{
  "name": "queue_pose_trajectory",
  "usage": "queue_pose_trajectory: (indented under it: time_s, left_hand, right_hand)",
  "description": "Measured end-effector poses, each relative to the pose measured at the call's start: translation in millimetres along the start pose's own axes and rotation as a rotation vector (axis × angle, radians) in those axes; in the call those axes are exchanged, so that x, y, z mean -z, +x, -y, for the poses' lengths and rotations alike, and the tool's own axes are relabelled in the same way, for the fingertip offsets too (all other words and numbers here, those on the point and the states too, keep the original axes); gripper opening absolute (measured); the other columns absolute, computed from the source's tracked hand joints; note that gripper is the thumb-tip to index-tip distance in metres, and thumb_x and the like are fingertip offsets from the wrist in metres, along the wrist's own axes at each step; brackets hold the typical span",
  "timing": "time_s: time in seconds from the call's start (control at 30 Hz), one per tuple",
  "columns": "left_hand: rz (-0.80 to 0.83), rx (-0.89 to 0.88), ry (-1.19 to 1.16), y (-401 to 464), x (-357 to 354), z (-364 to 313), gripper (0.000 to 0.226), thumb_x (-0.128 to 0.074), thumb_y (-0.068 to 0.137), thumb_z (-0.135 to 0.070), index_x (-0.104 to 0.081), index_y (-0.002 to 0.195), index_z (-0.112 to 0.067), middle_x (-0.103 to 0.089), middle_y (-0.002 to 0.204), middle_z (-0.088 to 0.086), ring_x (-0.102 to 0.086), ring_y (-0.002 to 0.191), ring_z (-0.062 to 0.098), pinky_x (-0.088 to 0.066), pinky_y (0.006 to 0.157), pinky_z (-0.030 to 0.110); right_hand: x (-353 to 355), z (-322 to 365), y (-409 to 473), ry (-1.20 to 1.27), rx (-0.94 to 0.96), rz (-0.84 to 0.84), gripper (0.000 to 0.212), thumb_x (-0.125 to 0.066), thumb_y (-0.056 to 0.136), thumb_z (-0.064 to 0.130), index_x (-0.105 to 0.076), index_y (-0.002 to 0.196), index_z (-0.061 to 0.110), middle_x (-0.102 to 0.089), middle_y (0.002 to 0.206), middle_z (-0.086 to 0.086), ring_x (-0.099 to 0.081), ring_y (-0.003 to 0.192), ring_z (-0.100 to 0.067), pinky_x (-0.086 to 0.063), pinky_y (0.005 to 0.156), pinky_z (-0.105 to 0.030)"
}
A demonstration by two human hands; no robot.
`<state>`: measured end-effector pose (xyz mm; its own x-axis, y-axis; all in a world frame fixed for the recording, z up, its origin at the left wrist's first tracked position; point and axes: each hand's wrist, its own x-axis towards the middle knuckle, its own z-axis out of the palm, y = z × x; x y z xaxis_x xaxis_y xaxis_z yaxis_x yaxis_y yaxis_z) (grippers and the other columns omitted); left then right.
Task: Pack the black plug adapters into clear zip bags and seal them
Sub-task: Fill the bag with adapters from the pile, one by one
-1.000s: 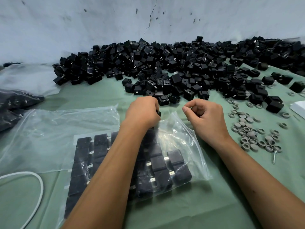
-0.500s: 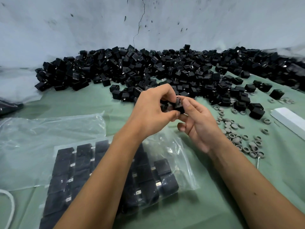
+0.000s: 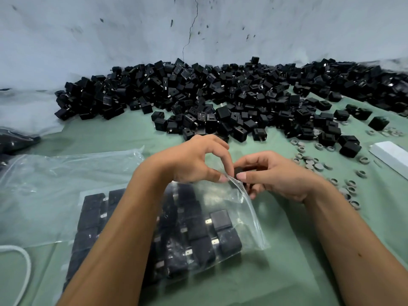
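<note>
presently left hand pinches the zip bag lip, likely to hold the mouth open. right hand grips one black adapter right at that opening. packed rows lie under the left forearm; loose pile beyond both hands.

Zip bag: thin clear plastic film, glossy, wrinkled, catches glare. Plug adapters in the pile: black hard plastic, mostly matt, some faces with dull sheen; small silvery metal prongs. Table cover: green cloth-like sheet, matt, smooth. Rings: grey, matt, material unclear. Wall: pale, rough, cracked, chipped. White cord: smooth plastic-looking.
</note>
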<state>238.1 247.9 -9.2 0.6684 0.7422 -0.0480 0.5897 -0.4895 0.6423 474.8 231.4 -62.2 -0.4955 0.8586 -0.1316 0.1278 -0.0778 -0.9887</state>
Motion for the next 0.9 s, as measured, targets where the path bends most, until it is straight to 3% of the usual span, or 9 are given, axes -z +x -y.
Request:
queue_pose_trajectory:
  time_s: [0.17, 0.27, 0.33, 0.43, 0.5, 0.57, 0.7, 0.83, 0.9]
  left_hand:
    - [0.010, -0.053, -0.058, -2, 3, 1, 0.011, -0.085, 0.081, -0.020, -0.079, 0.089, -0.026, -0.061, 0.131, -0.007, -0.045, 0.131, -0.001, -0.029, 0.115, 0.028]
    - [-0.004, -0.079, -0.057, -2, 3, -2, 0.010, -0.084, 0.082, -0.019, -0.078, 0.089, -0.023, -0.064, 0.126, -0.002, -0.048, 0.126, 0.000, -0.029, 0.104, 0.009]
    - [-0.018, -0.077, -0.052, -1, 3, -3, 0.010, -0.084, 0.082, -0.019, -0.078, 0.089, -0.024, -0.063, 0.127, -0.002, -0.049, 0.127, 0.001, -0.030, 0.105, 0.011]
    - [-0.023, -0.094, -0.048, -1, 3, -3, 0.009, -0.083, 0.083, -0.016, -0.078, 0.090, -0.020, -0.065, 0.124, 0.001, -0.050, 0.125, 0.004, -0.031, 0.106, 0.012]
    - [-0.037, -0.098, -0.044, -2, 3, -3, 0.009, -0.083, 0.083, -0.015, -0.078, 0.091, -0.018, -0.066, 0.124, 0.002, -0.050, 0.123, 0.003, -0.031, 0.100, 0.004]
    - [-0.048, -0.091, -0.046, -1, 3, -3, 0.009, -0.083, 0.083, -0.015, -0.079, 0.090, -0.018, -0.066, 0.122, 0.002, -0.051, 0.121, 0.004, -0.031, 0.097, 0.003]
    - [-0.057, -0.070, -0.061, 0, 1, -1, 0.010, -0.084, 0.082, -0.017, -0.079, 0.090, -0.019, -0.065, 0.122, 0.000, -0.053, 0.122, 0.006, -0.034, 0.102, 0.015]
    - [-0.056, -0.071, -0.075, 2, -1, 0, 0.010, -0.085, 0.082, -0.016, -0.079, 0.089, -0.019, -0.066, 0.120, 0.001, -0.053, 0.123, 0.008, -0.037, 0.108, 0.026]
    - [-0.062, -0.056, -0.077, 2, -2, 1, 0.010, -0.085, 0.082, -0.017, -0.079, 0.088, -0.021, -0.065, 0.120, -0.002, -0.052, 0.121, 0.003, -0.037, 0.105, 0.021]
  right_hand:
    - [-13, 1, 2, -0.152, 0.025, 0.080, 0.021, -0.078, 0.088, 0.017, -0.076, 0.107, 0.008, -0.076, 0.103, -0.019, -0.067, 0.064, -0.013, -0.054, 0.055, -0.028]
    - [-23, -1, 6, -0.188, 0.048, 0.064, 0.025, -0.081, 0.087, 0.021, -0.075, 0.104, 0.005, -0.077, 0.099, -0.019, -0.070, 0.074, -0.031, -0.054, 0.066, -0.042]
    - [-30, 0, 7, -0.172, 0.087, 0.066, 0.015, -0.081, 0.088, 0.021, -0.078, 0.096, 0.010, -0.078, 0.090, -0.014, -0.074, 0.078, -0.032, -0.059, 0.072, -0.040]
    - [-40, 0, 8, -0.210, 0.117, 0.064, 0.009, -0.081, 0.089, 0.018, -0.078, 0.088, 0.009, -0.076, 0.078, -0.009, -0.073, 0.067, -0.019, -0.057, 0.065, -0.026]
    - [-41, 0, 9, -0.220, 0.111, 0.047, 0.014, -0.081, 0.088, 0.016, -0.077, 0.092, 0.003, -0.077, 0.083, -0.014, -0.073, 0.066, -0.018, -0.057, 0.060, -0.023]
    - [-42, 1, 8, -0.260, 0.111, 0.047, 0.018, -0.081, 0.088, 0.017, -0.077, 0.096, 0.002, -0.077, 0.091, -0.022, -0.074, 0.071, -0.028, -0.059, 0.062, -0.030]
    - [-43, 3, 7, -0.340, 0.101, 0.048, 0.012, -0.080, 0.090, 0.018, -0.080, 0.100, 0.010, -0.079, 0.094, -0.015, -0.075, 0.088, -0.038, -0.060, 0.087, -0.055]
    - [-43, 2, 6, -0.348, 0.097, 0.058, 0.011, -0.079, 0.090, 0.016, -0.079, 0.097, 0.007, -0.079, 0.091, -0.010, -0.076, 0.085, -0.033, -0.061, 0.083, -0.051]
    - [-41, 0, 5, -0.317, 0.093, 0.043, 0.016, -0.079, 0.090, 0.018, -0.078, 0.096, 0.003, -0.078, 0.088, -0.014, -0.074, 0.080, -0.031, -0.060, 0.077, -0.042]
